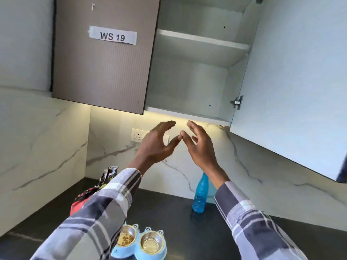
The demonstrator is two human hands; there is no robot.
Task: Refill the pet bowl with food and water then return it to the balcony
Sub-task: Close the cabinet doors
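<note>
The blue pet bowl point(139, 246) sits on the dark worktop point(178, 218) at the bottom of the view. Its two metal cups lie side by side, left to right. The left cup has brown food in it. A blue bottle point(200, 196) stands upright behind it, near the marble wall. A red and black bag point(90, 194) is at the left. The left hand point(156, 142) and right hand point(200, 145) are up in the air, open and holding nothing, thumbs touching. The cupboard point(187, 85) above is open. Its shut door has a label point(112, 35) reading "WS 19".
</note>
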